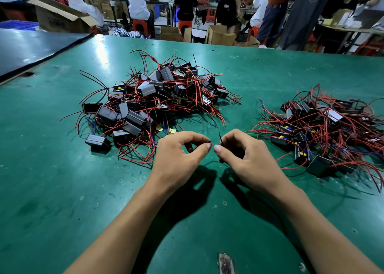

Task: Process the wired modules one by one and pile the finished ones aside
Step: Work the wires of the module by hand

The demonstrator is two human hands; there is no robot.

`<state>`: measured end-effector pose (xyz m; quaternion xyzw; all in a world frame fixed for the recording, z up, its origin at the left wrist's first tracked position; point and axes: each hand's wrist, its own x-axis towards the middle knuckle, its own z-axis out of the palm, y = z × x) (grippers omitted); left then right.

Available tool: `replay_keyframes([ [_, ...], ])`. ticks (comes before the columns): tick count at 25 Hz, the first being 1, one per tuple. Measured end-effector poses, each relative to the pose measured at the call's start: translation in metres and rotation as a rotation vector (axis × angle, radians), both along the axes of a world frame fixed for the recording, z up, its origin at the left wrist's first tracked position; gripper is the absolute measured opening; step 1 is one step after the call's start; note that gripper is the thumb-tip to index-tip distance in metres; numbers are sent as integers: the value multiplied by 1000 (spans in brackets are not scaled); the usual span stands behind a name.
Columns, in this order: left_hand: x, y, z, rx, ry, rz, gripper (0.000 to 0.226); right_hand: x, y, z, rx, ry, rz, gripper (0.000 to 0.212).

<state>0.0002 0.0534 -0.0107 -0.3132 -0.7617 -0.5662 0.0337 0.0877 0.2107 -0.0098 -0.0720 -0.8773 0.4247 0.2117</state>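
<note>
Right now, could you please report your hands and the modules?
Left hand, right hand: both pinching thin wire ends, tips close. Large module pile ahead, smaller pile right. Stray red wires beside left hand.

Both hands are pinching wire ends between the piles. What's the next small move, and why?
Probably ease the left hand to the right so its red wire tip meets the black wire tip pinched by the right hand. The tips face each other across a small gap. What the step achieves isn't visible, so this is a guess.

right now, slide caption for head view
Left hand, right hand pinching wire ends between central module pile and right pile
</note>
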Motion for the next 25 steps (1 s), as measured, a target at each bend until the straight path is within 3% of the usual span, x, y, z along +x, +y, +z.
replay_keyframes([
  [12, 3, -5, 2, -113, 133, -22, 19, -4, 4, -12, 29, 65, 0, 8],
  [17, 3, -5, 2, -110, 123, -18, 20, -5, 7, -15, 167, 89, 13, 2],
  [25, 1, -4, -3, -113, 153, 23, 18, -4, 8, -15, 436, 67, 16, 17],
])
